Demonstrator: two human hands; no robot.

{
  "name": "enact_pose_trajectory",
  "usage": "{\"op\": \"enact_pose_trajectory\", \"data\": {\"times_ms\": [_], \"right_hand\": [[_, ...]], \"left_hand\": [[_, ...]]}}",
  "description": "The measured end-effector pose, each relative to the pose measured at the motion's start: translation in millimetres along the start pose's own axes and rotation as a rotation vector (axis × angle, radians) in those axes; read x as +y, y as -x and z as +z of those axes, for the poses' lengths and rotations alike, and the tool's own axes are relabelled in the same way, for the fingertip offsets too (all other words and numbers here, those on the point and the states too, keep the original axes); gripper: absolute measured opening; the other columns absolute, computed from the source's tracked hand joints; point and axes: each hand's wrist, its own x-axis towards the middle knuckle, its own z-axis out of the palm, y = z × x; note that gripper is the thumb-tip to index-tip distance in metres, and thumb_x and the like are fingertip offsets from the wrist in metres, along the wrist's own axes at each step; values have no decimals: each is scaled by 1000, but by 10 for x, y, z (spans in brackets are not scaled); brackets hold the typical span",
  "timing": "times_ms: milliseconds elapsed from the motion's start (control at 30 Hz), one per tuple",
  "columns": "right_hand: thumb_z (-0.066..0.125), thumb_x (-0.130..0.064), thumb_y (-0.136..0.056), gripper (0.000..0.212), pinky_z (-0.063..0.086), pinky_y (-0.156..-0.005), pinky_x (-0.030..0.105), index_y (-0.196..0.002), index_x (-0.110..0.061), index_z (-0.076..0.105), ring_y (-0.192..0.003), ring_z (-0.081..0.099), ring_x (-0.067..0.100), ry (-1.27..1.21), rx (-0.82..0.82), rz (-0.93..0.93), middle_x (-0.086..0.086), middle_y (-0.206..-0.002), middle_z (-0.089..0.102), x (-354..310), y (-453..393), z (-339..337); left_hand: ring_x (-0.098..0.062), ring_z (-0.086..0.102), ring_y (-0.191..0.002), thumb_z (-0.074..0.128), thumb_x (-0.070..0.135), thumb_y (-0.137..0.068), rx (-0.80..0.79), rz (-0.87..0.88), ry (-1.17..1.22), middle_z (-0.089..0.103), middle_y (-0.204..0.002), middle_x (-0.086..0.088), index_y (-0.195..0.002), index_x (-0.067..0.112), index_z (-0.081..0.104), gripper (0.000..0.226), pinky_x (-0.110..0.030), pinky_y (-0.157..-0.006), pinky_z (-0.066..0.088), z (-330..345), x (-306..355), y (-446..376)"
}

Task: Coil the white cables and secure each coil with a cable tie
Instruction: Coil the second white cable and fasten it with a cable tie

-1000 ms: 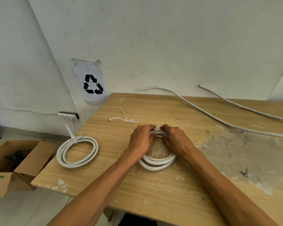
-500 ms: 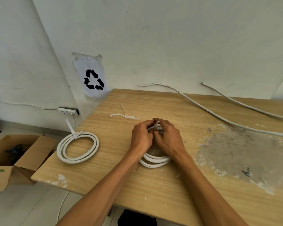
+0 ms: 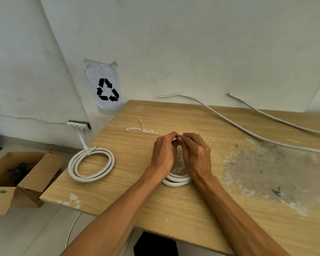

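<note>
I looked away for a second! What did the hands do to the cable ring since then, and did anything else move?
The right hand slid in toward the left hand, so both now pinch together at the far side of the coil, where the cable tie would go; the tie itself is hidden. The tied coil, the spare ties and the two loose cables stayed put.
</note>
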Motion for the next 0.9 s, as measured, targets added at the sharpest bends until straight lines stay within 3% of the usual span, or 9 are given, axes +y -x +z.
{"op": "enact_pose_trajectory", "data": {"times_ms": [100, 200, 300, 367, 467, 567, 733, 833, 900], "right_hand": [[69, -3, -91, 13, 58, -76, 32, -101, 3, 74, -87, 68, 25, 46, -12, -60, 16, -98, 71, -9, 7, -14], [65, -9, -95, 12, 55, -67, 33, -100, -3, 75, -83, 64, 18, 0, -30, 54, 6, -94, 68, -62, -23, -31], [64, -12, -96, 12, 51, -68, 31, -101, -8, 74, -81, 61, 12, -87, -8, 174, 0, -94, 65, -69, -35, -47], [64, -15, -97, 12, 52, -72, 33, -101, -10, 73, -82, 62, 12, -139, -33, 208, -1, -95, 64, -37, -46, -39], [66, -29, -95, 21, 50, -77, 21, -111, -16, 71, -86, 61, 4, -195, -94, 265, -4, -97, 64, -16, -81, -55], [57, -50, -96, 35, 52, -72, 23, -109, -21, 70, -81, 61, 2, -222, -111, 357, -8, -90, 67, -58, -166, -91], [44, -64, -96, 60, 48, -57, 39, -67, -15, 62, -57, 58, 18, -87, -229, 557, 0, -57, 60, -91, -390, -51], [52, -56, -87, 50, 52, -62, 40, -64, -15, 68, -59, 62, 19, -108, -341, 662, 1, -57, 65, -121, -568, -114], [56, -44, -85, 35, 55, -65, 36, -68, -17, 73, -64, 67, 17, -97, -495, 653, -1, -65, 72, -170, -700, -225]], "left_hand": [[-12, 63, -63, 55, 16, -100, 4, 3, -42, 65, -69, 6, -86, 20, 65, 17, -43, -58, 51, -5, -5, -11], [-13, 64, -66, 49, 20, -103, -39, -6, -85, 67, -74, 6, -89, 23, 61, 18, -42, -59, 53, 6, -17, 8], [-20, 68, -80, 49, 20, -101, -176, -32, -184, 71, -89, 3, -103, 31, 55, 13, -44, -69, 57, 22, -71, -48], [-23, 68, -95, 56, 19, -97, -283, -48, -192, 71, -103, 1, -114, 35, 54, 23, -45, -79, 57, -18, -157, -102], [-14, 65, -112, 63, 22, -95, -344, -53, -74, 69, -121, 7, -127, 37, 55, 36, -40, -94, 54, -98, -286, -107], [-12, 61, -118, 64, 20, -95, -295, -156, 28, 65, -131, 3, -138, 28, 54, 44, -31, -102, 50, -97, -325, -85], [-15, 61, -118, 56, -1, -92, -252, -158, 5, 68, -126, -2, -131, 15, 64, 43, -20, -97, 45, -74, -292, -131], [-15, 62, -114, 56, -3, -93, -124, -151, 48, 68, -123, -2, -128, 15, 64, 40, -19, -92, 44, -61, -234, -124], [-18, 61, -112, 56, -3, -94, 17, -111, 88, 67, -120, -2, -126, 14, 63, 37, -28, -93, 49, -70, -213, -140]]}}
